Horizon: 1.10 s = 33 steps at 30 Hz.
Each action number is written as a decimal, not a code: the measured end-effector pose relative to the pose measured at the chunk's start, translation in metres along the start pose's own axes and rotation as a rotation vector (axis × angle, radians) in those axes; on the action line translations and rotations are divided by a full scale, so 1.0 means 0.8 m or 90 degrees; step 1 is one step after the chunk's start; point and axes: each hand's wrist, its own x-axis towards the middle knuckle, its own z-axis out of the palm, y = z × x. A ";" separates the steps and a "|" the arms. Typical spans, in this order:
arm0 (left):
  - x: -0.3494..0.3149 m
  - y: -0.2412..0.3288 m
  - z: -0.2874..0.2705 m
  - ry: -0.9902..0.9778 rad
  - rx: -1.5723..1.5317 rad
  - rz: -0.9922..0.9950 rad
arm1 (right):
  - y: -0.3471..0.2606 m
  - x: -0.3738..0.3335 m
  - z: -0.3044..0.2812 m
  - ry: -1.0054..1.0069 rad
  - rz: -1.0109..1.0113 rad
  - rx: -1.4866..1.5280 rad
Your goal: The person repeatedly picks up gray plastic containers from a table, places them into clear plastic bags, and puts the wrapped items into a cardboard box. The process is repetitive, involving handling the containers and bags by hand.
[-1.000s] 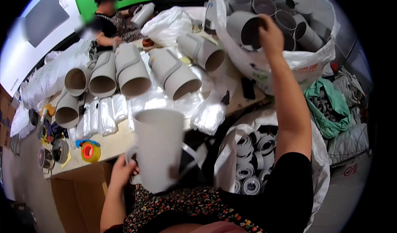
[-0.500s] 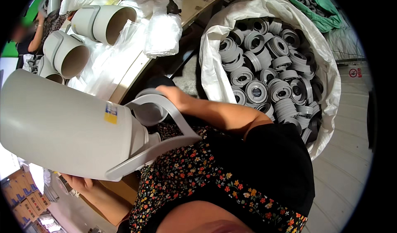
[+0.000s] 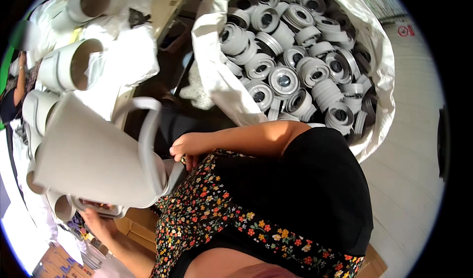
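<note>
In the head view a large grey plastic jug body (image 3: 93,155) lies tilted across the person's lap, its wide base toward the lower left and its looped handle (image 3: 150,140) facing right. The left hand (image 3: 96,221) grips the jug from beneath at its base rim, fingers curled around the edge. The right hand (image 3: 187,147) sits at the lower end of the handle with fingers curled, touching it; whether it fully clasps the handle cannot be told. Just beyond the right forearm stands a white woven sack (image 3: 217,76) filled with grey ribbed lids (image 3: 283,81). On the table (image 3: 162,12) to the upper left lie more grey jug bodies (image 3: 71,66), their open mouths showing.
</note>
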 end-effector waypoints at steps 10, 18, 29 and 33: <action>0.008 -0.034 0.070 -0.075 -0.064 -0.061 | 0.194 -0.257 -0.305 1.101 -0.112 -0.198; -0.045 -0.015 0.092 -0.043 0.214 -0.075 | 0.265 -0.322 -0.548 1.276 0.058 0.176; -0.080 0.010 0.145 -0.127 0.225 -0.027 | 0.052 -0.307 -0.360 1.103 -0.412 -0.244; -0.062 0.022 0.165 -0.208 0.311 0.081 | -0.105 -0.236 -0.176 0.748 -0.717 -0.334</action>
